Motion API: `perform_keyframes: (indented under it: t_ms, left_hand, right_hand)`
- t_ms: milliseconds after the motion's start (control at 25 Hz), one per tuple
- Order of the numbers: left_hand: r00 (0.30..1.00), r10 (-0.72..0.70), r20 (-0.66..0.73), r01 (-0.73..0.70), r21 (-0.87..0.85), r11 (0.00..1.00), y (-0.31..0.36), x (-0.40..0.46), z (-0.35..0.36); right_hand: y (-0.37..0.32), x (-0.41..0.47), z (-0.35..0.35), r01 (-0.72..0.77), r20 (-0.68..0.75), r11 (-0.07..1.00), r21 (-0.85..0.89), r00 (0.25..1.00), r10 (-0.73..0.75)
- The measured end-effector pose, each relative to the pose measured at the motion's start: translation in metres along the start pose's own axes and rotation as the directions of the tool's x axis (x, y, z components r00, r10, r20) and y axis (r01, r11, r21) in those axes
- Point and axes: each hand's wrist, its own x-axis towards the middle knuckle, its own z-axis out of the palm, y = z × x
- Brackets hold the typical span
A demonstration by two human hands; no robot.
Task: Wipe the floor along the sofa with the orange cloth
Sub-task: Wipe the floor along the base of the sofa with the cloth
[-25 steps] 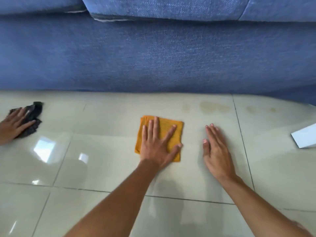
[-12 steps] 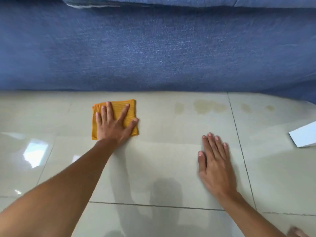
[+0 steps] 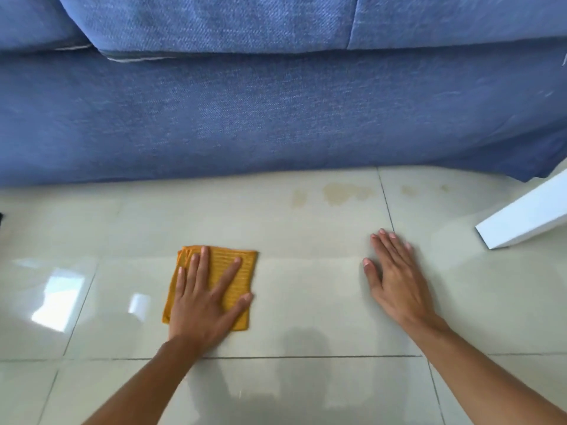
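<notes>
A folded orange cloth [image 3: 237, 268] lies flat on the pale glossy floor tiles [image 3: 306, 302], a short way in front of the blue sofa [image 3: 276, 111]. My left hand [image 3: 205, 299] presses down on the cloth with its fingers spread, covering its lower left part. My right hand [image 3: 395, 277] rests flat on the bare tile to the right, palm down, fingers together, holding nothing. Yellowish stains [image 3: 343, 193] mark the floor close to the sofa's base, between and beyond the two hands.
A white slanted board or furniture leg [image 3: 521, 216] touches the floor at the right edge. The sofa's front runs across the whole top of the view. A dark object [image 3: 1, 217] just shows at the far left edge.
My left hand slid the cloth left and toward the sofa, then back toward me and to the right. The right hand stayed planted. The view shifted; another person's hand with a dark cloth left the frame.
</notes>
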Motion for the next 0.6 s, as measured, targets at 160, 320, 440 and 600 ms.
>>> perform_keyframes:
  t_ms: [160,320,440,600]
  left_hand:
    - [0.976,-0.214,-0.029,0.213,-0.050,0.976,0.007,0.099,-0.011]
    - [0.995,-0.100,-0.031,0.098,-0.059,0.993,0.083,0.180,-0.010]
    - [0.998,0.058,-0.017,-0.059,-0.037,0.998,0.142,0.171,-0.008]
    - [0.971,0.239,-0.027,-0.240,-0.014,0.971,0.135,0.074,-0.002]
  right_hand:
    - [0.002,0.005,0.016,-0.061,-0.055,0.998,0.003,0.997,0.061]
    - [0.001,0.000,0.020,-0.055,-0.092,0.998,-0.018,0.994,0.053]
    - [0.001,-0.001,0.021,-0.044,-0.110,0.999,-0.022,0.993,0.041]
    - [0.001,-0.001,0.023,-0.042,-0.137,0.999,-0.025,0.990,0.038]
